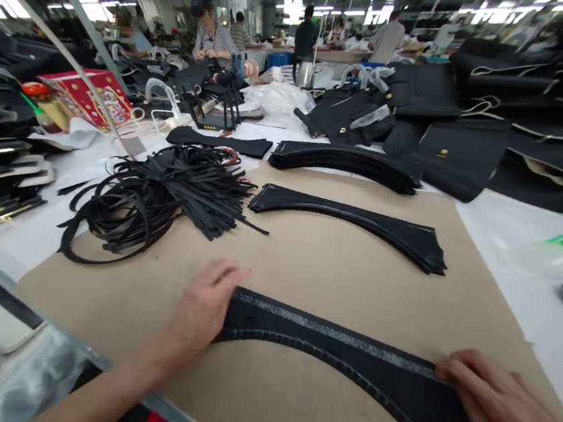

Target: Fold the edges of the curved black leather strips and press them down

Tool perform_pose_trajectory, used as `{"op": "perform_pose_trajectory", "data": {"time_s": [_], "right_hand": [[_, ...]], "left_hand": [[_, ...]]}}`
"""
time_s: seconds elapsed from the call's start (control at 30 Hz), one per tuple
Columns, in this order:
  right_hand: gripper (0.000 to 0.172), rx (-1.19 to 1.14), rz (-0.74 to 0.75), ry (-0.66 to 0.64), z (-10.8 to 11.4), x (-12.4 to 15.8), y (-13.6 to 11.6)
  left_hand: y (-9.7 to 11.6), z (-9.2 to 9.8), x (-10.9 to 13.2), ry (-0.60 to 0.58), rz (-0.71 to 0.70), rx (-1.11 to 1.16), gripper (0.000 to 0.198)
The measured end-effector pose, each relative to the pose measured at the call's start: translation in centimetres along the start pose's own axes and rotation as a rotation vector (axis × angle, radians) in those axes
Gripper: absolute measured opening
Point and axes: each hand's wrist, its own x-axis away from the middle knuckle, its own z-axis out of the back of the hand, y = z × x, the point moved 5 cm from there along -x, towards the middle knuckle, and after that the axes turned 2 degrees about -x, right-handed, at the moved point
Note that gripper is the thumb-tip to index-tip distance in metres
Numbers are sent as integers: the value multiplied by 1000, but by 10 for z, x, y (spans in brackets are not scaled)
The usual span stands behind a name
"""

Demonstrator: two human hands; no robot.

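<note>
A black curved leather-like panel point(328, 343) lies before me on brown paper, a speckled grey strip along its straight far edge and short stitch-like marks along its curved near edge. At its left end, my left hand point(207, 300) is closed on the narrow part, its fingers bent over the edge. My right hand point(503, 399) pinches the far edge near the wide right end and covers part of it. Beyond lies a stack of similar black panels point(351, 222), and behind that a thicker stack point(341, 163).
A heap of black strips point(183, 190) lies to the left on the brown paper point(306, 260). Black bag pieces point(454, 148) pile up at the back right. A red patterned bag point(92, 94) stands at the back left. Several people are at work in the background.
</note>
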Motion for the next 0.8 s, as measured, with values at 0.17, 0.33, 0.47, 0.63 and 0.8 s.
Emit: {"op": "perform_pose_trajectory", "data": {"time_s": [0.17,0.33,0.47,0.63,0.8], "right_hand": [[29,-63,-43,-112,10,-11,-18],[19,-317,-228,-83,15,-9,-6],[24,-516,-235,-46,21,-5,6],[37,-349,-38,0,24,-29,-42],[58,-181,196,-158,-1,-48,-109]], "left_hand": [[70,-48,5,-316,-509,-93,46],[64,-61,3,-228,-597,-114,49],[60,-61,4,-206,-597,-109,47],[67,-65,4,-288,-567,-144,49],[75,-64,4,-316,-564,-211,41]]}}
